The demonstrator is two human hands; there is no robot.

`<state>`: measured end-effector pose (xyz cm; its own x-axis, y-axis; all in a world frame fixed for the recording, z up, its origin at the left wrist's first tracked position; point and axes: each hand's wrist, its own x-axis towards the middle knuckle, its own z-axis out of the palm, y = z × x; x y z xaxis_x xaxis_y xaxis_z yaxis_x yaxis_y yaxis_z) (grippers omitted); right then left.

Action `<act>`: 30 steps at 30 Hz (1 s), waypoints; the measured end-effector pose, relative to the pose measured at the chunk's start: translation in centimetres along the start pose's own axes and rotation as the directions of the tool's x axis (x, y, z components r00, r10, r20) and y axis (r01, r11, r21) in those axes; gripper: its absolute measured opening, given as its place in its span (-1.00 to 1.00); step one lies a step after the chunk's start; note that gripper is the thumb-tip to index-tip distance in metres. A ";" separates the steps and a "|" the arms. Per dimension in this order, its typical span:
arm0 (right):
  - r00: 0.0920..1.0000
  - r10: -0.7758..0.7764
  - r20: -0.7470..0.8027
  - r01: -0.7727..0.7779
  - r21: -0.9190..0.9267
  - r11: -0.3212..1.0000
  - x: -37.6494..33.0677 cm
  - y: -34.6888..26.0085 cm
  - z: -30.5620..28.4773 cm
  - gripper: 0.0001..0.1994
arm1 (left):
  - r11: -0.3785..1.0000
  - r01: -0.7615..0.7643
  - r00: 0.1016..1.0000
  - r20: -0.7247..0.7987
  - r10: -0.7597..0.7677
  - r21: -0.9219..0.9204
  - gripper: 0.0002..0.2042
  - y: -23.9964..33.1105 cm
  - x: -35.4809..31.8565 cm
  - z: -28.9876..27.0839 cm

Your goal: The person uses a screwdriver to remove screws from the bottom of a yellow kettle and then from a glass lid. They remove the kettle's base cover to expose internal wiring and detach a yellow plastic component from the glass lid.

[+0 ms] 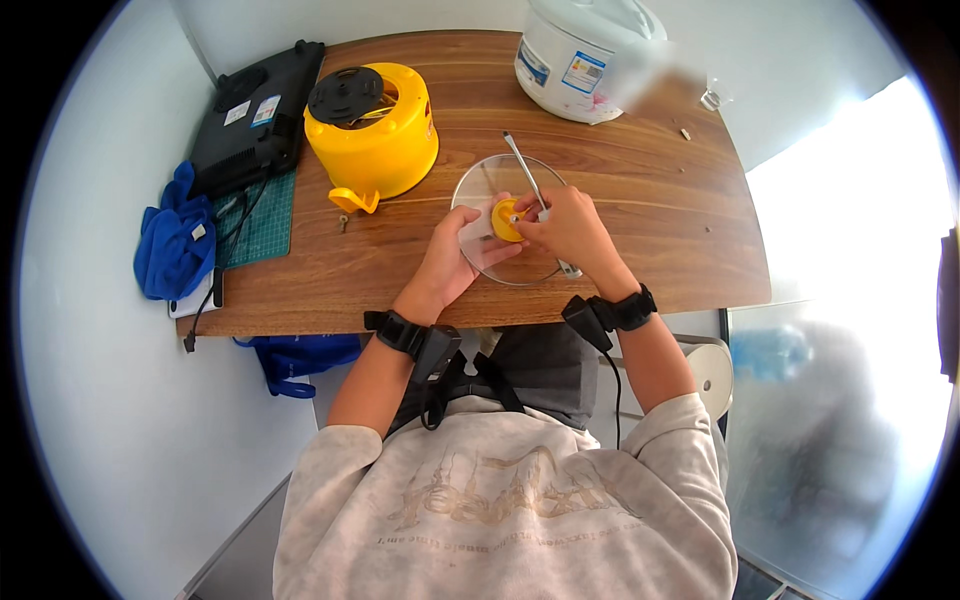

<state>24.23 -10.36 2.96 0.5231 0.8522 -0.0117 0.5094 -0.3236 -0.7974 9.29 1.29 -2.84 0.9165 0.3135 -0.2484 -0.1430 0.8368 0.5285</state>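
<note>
Head view: right fingers (532, 231) pinch the yellow knob (502, 222), left fingers (500, 254) clasp the clear lid (477, 182) around it.

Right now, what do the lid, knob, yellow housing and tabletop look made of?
Lid: probably glass, smooth; see-through with a thin rim, though clear plastic isn't ruled out.
Knob: likely plastic; even yellow colour.
Housing: likely moulded plastic, slightly glossy; uniform yellow, rounded edges.
Tabletop: brown wood grain, low sheen; solid wood or laminate, can't tell.
</note>
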 end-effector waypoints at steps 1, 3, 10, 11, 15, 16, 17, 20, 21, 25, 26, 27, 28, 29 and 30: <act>1.000 -0.007 -0.003 0.007 0.003 1.000 -0.1 -0.1 0.0 -0.77 | 1.000 0.000 1.000 -0.006 0.000 0.021 -0.47 0.0 0.0 0.1; 1.000 0.006 -0.003 -0.006 0.015 1.000 -0.2 -0.3 -0.1 -0.75 | 0.999 0.005 1.000 -0.008 -0.005 0.043 -0.45 -0.1 0.0 0.1; 0.986 0.166 0.031 -0.168 0.234 0.958 -0.5 -0.5 -1.2 -0.76 | 0.999 0.035 0.999 0.019 -0.035 0.035 -0.44 0.5 -0.4 0.6; 0.974 0.217 0.066 -0.227 0.335 0.915 -0.6 -0.5 -1.7 -0.75 | 0.999 0.039 0.999 0.023 -0.040 0.030 -0.44 0.6 -0.5 0.5; 0.986 0.163 0.047 -0.156 0.628 0.763 -2.3 0.6 -4.6 -0.68 | 0.999 0.032 0.999 -0.007 -0.032 0.031 -0.43 0.6 -0.4 0.9; 0.986 0.159 0.055 -0.156 0.655 0.740 -2.6 1.0 -5.6 -0.66 | 0.999 0.028 1.000 -0.012 -0.027 0.044 -0.43 0.6 -0.5 1.0; 0.986 0.155 0.062 -0.155 0.680 0.716 -2.9 1.5 -6.5 -0.64 | 0.998 0.023 1.000 -0.016 -0.022 0.057 -0.43 0.7 -0.5 1.2; 0.977 0.212 0.008 -0.121 0.842 0.526 -3.9 2.5 -7.0 -0.60 | 0.996 0.010 1.000 -0.014 -0.009 0.094 -0.42 0.6 -0.6 1.3; 0.971 0.238 -0.016 -0.107 0.863 0.493 -4.2 2.3 -7.0 -0.59 | 0.994 -0.005 1.000 -0.009 0.006 0.107 -0.42 0.6 -0.6 1.2; 0.953 0.296 0.059 -0.245 0.726 0.643 -6.2 1.8 -7.5 -0.57 | 0.990 -0.042 0.999 -0.001 0.043 0.132 -0.42 0.7 -0.5 0.9; 0.956 0.279 0.089 -0.268 0.648 0.713 -6.4 3.8 -8.3 -0.56 | 0.990 -0.040 0.999 0.004 0.040 0.135 -0.41 0.8 -0.4 1.0; 0.957 0.261 0.125 -0.286 0.562 0.777 -6.4 4.4 -8.6 -0.55 | 0.988 -0.047 0.999 -0.003 0.048 0.145 -0.41 0.8 -0.4 1.0; 0.954 0.292 0.073 -0.293 0.453 0.842 -6.6 4.7 -8.5 -0.52 | 0.986 -0.056 0.998 -0.009 0.058 0.155 -0.41 0.9 -0.3 0.9; 0.950 0.313 0.020 -0.301 0.337 0.892 -6.7 4.3 -8.1 -0.50 | 0.984 -0.067 0.997 -0.017 0.071 0.164 -0.41 1.0 -0.3 0.8; 0.945 0.327 -0.035 -0.312 0.214 0.926 -6.9 4.0 -7.9 -0.47 | 0.984 -0.072 0.997 -0.013 0.075 0.166 -0.41 1.0 -0.2 0.7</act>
<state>28.08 -20.77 4.56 0.6842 0.6849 -0.2504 0.1621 -0.4776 -0.8635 9.18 1.74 -1.74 0.8983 0.3813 -0.2184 -0.1447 0.7260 0.6723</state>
